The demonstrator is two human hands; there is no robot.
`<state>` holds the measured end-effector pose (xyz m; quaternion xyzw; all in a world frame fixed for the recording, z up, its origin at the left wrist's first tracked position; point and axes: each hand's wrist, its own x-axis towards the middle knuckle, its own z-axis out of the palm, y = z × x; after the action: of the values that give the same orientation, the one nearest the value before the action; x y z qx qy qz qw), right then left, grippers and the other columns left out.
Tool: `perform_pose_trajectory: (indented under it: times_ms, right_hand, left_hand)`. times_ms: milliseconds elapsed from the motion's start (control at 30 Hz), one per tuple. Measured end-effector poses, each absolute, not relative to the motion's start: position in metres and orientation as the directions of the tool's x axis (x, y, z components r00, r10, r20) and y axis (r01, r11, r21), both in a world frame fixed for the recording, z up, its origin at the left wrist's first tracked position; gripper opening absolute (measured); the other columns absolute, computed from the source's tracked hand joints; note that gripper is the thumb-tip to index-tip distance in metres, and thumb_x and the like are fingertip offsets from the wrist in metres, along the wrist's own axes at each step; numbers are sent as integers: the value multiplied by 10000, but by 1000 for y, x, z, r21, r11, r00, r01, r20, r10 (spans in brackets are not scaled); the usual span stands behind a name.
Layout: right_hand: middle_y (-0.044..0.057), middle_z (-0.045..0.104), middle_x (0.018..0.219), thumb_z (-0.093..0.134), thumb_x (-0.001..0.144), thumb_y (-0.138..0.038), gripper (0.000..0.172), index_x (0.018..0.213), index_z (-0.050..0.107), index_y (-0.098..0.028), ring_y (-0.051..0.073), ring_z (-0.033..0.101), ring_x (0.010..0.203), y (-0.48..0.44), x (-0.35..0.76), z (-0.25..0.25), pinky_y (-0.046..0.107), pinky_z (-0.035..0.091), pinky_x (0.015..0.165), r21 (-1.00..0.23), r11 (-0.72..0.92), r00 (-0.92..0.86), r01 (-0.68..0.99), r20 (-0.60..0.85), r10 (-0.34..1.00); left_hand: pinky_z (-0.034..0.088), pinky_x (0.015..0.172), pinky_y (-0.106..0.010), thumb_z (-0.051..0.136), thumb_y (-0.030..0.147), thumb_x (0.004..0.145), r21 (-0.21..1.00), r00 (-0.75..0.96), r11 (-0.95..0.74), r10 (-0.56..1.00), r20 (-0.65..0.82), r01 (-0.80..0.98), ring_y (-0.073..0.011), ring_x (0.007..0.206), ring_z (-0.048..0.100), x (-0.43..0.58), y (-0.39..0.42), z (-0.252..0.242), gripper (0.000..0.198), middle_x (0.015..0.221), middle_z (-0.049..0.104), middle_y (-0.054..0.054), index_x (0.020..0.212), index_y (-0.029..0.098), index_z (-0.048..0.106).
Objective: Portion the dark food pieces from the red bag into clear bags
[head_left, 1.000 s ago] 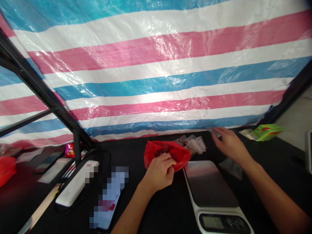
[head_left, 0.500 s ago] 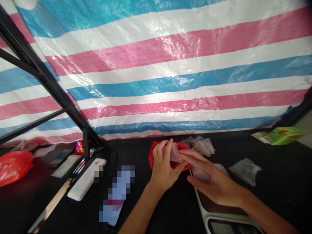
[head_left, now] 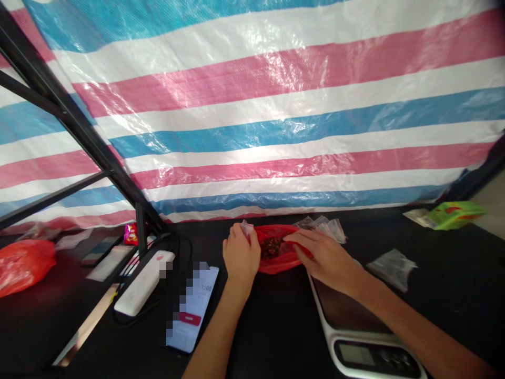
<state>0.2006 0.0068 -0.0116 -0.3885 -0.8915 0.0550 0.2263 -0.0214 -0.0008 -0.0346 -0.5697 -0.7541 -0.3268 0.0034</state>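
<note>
Hands have parted since the earlier frame: the left hand (head_left: 240,258) pinches a small clear bag (head_left: 247,228) beside the red bag (head_left: 276,258) of dark bits (head_left: 271,247); the right hand (head_left: 325,256) lies on it, above the scale (head_left: 351,316); the phone (head_left: 193,310) reads 1:00.

Black tabletop (head_left: 268,337), digital scale (head_left: 355,337), red bag (head_left: 276,266), phone (head_left: 193,310), clear baggie (head_left: 390,268), probably a power bank (head_left: 144,281)

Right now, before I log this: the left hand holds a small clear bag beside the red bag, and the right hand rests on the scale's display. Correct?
Not quite. The right hand is not on the display of the digital scale; its fingers lie on the red plastic bag, as the head view shows. The left hand does hold the small clear bag beside it.
</note>
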Motion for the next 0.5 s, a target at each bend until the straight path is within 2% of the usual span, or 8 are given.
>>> perform_pose_trajectory:
  times_ms: [100, 200, 333, 400, 500]
  right_hand:
    - [154, 775, 1201, 528, 1036, -322, 329, 1267, 723, -193, 339, 756, 987, 19, 190, 3, 480, 549, 912, -81, 641, -630, 764, 124, 767]
    - [137, 810, 1037, 647, 943, -305, 242, 1121, 779, -206, 347, 774, 879, 27, 185, 9, 411, 541, 775, -29, 640, -640, 768, -34, 767]
    - [102, 800, 983, 655, 870, -166, 145, 958, 762, -210, 295, 765, 810, 31, 180, 6, 339, 480, 688, -57, 660, -663, 749, -46, 748]
    - [85, 780, 1032, 630, 904, -188, 107, 940, 727, -214, 258, 748, 823, 32, 178, 5, 319, 458, 683, -83, 674, -678, 734, -27, 735]
    - [50, 746, 1043, 622, 930, -237, 41, 930, 661, -222, 205, 707, 819, 34, 174, 7, 292, 438, 679, -122, 690, -695, 713, 1, 719]
  left_hand:
    - [499, 902, -436, 429, 490, 1041, 484, -391, 246, 892, 225, 840, -359, 1047, 718, -22, 4, -41, 375, 1139, 679, -200, 1134, 149, 555]
    - [515, 888, -433, 525, 573, 980, 562, -384, 263, 917, 106, 784, -379, 1089, 711, -23, 6, -47, 465, 1201, 641, -223, 1177, 152, 519]
    - [523, 892, -402, 702, 524, 873, 764, -269, 161, 963, 18, 625, -346, 1089, 710, -27, 9, -56, 445, 1195, 650, -214, 1090, 179, 525]
    - [526, 874, -381, 775, 407, 813, 845, -222, 106, 975, 16, 524, -314, 1029, 720, -28, 12, -61, 405, 1118, 696, -165, 1061, 199, 531]
    - [526, 864, -357, 740, 204, 790, 910, -213, 61, 976, 31, 410, -261, 924, 728, -27, 17, -68, 311, 967, 736, -68, 1046, 220, 563]
